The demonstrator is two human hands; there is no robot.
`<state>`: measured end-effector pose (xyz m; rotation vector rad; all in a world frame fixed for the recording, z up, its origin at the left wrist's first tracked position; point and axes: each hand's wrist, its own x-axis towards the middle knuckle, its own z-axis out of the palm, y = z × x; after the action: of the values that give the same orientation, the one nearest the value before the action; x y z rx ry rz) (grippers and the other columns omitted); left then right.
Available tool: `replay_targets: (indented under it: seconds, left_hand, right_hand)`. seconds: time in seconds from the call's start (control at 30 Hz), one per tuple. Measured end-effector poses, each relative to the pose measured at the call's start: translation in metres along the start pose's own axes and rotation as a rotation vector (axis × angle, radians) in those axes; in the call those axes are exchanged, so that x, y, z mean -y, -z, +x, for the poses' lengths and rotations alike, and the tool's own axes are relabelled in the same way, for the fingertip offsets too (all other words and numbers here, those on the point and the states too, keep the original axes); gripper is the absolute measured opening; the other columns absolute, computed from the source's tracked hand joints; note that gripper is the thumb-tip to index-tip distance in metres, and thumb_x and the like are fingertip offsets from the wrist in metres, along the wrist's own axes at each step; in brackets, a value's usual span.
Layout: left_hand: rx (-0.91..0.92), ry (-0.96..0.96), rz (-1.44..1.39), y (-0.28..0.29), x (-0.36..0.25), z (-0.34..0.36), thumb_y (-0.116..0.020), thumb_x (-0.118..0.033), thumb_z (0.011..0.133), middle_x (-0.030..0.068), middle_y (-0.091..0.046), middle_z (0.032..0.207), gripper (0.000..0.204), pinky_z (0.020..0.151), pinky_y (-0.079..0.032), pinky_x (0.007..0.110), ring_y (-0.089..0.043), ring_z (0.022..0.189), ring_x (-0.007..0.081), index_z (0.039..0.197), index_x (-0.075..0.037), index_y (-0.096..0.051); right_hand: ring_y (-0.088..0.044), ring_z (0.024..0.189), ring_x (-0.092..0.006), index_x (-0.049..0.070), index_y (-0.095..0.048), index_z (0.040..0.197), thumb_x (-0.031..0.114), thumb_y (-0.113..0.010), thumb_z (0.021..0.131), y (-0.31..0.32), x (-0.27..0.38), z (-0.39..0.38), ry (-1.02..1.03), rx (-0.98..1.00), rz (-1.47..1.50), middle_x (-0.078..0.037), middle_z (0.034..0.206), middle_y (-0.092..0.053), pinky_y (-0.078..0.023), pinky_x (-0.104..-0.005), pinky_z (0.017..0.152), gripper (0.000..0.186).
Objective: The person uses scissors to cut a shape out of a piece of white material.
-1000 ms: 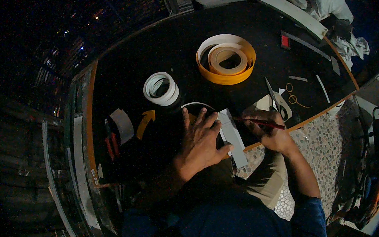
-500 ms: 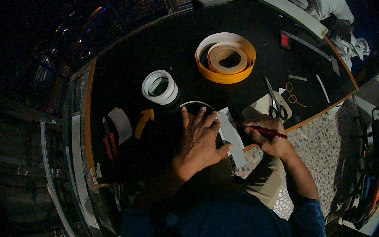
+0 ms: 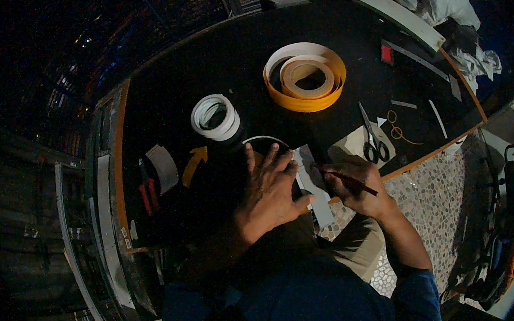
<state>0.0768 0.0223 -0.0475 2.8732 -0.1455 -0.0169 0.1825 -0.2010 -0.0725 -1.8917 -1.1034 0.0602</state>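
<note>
Light grey strips [image 3: 314, 188] lie at the table's front edge. My left hand [image 3: 269, 186] is spread flat beside them, fingertips on or near their upper left and a thin curved white band [image 3: 266, 137]. My right hand [image 3: 358, 189] grips a dark red pen or pencil [image 3: 353, 180], its tip over the grey strips. Just right sit beige sheet pieces [image 3: 348, 143] with black-handled scissors [image 3: 368, 129] on them. White tape rolls [image 3: 228, 126] stand beyond my left hand. What lies under my left palm is hidden.
The dark table [image 3: 172, 85] holds coiled yellow bands [image 3: 307, 102], a yellow arrow [image 3: 192, 167], red-handled pliers [image 3: 149, 194], a curved grey piece [image 3: 161, 168], a wire [image 3: 395, 132] and several offcuts [image 3: 437, 119]. A long white panel [image 3: 397, 20] and white sacks [image 3: 443, 1] are at back right.
My right hand with the red pen has moved slightly left over the grey strips, the pen's angle shifting a little. My left hand stays in place. The whole view has drifted very slightly.
</note>
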Motion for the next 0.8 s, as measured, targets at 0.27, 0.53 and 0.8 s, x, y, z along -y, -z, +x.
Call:
replay_targets:
  seconds: [0.27, 0.53, 0.8]
  left_hand:
    - [-0.007, 0.009, 0.011, 0.004, -0.001, -0.001, -0.071, -0.055, 0.085, 0.0207, -0.049, 0.153, 0.077, 0.121, 0.000, 0.073, -0.033, 0.150, 0.0416, 0.131, 0.006, -0.065]
    - [-0.007, 0.006, 0.031, 0.002, -0.002, 0.001, -0.072, -0.053, 0.084, 0.0205, -0.049, 0.153, 0.075, 0.121, -0.001, 0.073, -0.034, 0.150, 0.0410, 0.130, 0.005, -0.066]
    - [-0.045, -0.022, 0.013, 0.002, 0.000, -0.001, -0.074, -0.052, 0.083, 0.0205, -0.050, 0.152, 0.074, 0.121, -0.002, 0.073, -0.035, 0.149, 0.0412, 0.130, 0.005, -0.066]
  right_hand:
    - [-0.070, 0.088, -0.0369, 0.003, -0.075, 0.104, 0.002, -0.073, 0.081, 0.035, 0.023, 0.001, -0.077, 0.093, -0.103, -0.020, 0.097, -0.072, -0.056, -0.0404, 0.078, 0.024]
    - [-0.071, 0.083, -0.0357, 0.003, -0.073, 0.108, 0.009, -0.071, 0.087, 0.000, 0.010, -0.016, -0.145, -0.162, 0.135, -0.019, 0.094, -0.073, -0.057, -0.0401, 0.074, 0.023]
    - [-0.069, 0.085, -0.0359, 0.000, -0.074, 0.103, 0.007, -0.070, 0.086, -0.019, 0.015, -0.007, -0.030, -0.179, -0.020, -0.020, 0.094, -0.073, -0.055, -0.0401, 0.079, 0.019]
